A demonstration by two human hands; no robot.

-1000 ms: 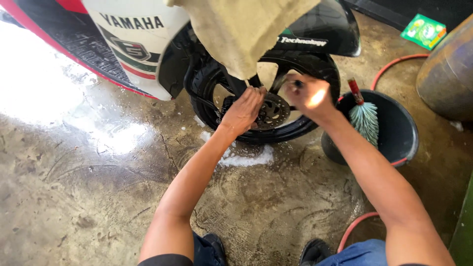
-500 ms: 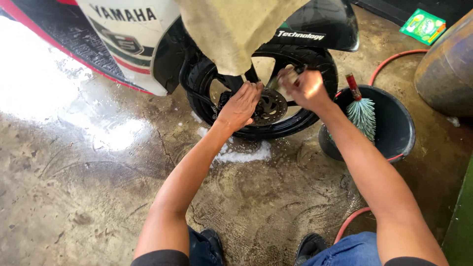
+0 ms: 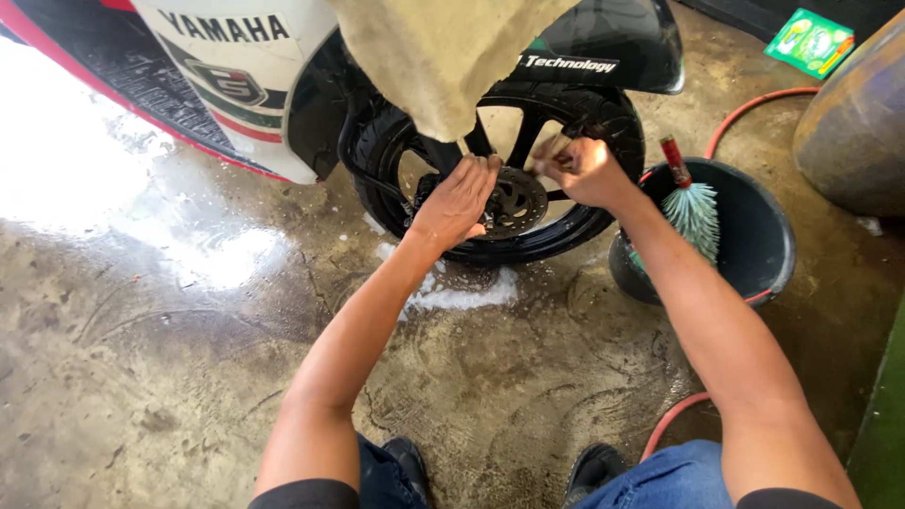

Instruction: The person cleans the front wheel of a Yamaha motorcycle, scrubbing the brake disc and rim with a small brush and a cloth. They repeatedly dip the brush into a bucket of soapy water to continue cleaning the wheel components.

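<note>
1. Motorcycle wheel (image 3: 566,236) is standing upright on the wet concrete floor (image 3: 189,377), black tyre and black spokes, with the brake disc (image 3: 514,203) at its hub facing the person; the wheel is sitting under a black mudguard (image 3: 613,47), with white bodywork (image 3: 245,75) to its left.
2. Tan cloth (image 3: 443,57) is hanging down over the top of the wheel, draped from above; it is covering part of the spokes, and what it hangs from is out of view.
3. Left hand (image 3: 457,203) is resting against the hub just beside the brake disc, fingers curled loosely, palm down; my reading is that it is bracing against the wheel; whether it is pinching anything I cannot tell.
4. Right hand (image 3: 584,170) is closed round a small brush (image 3: 551,149), whose pale handle is showing at the knuckles; the working end is pointing in among the spokes; the bristles themselves are blurred.
5. Black bucket (image 3: 754,273) is standing on the floor just right of the wheel, near the right forearm, likely kept there for easy reach; a teal bristle brush (image 3: 693,207) with a red handle is leaning inside it, handle up.
6. White suds (image 3: 462,292) are pooling on the floor below the tyre.
7. Red hose (image 3: 754,104) is curving behind the bucket; a large rounded drum (image 3: 853,132) is sitting at far right; a green packet (image 3: 809,42) is lying on the floor beyond it.
</note>
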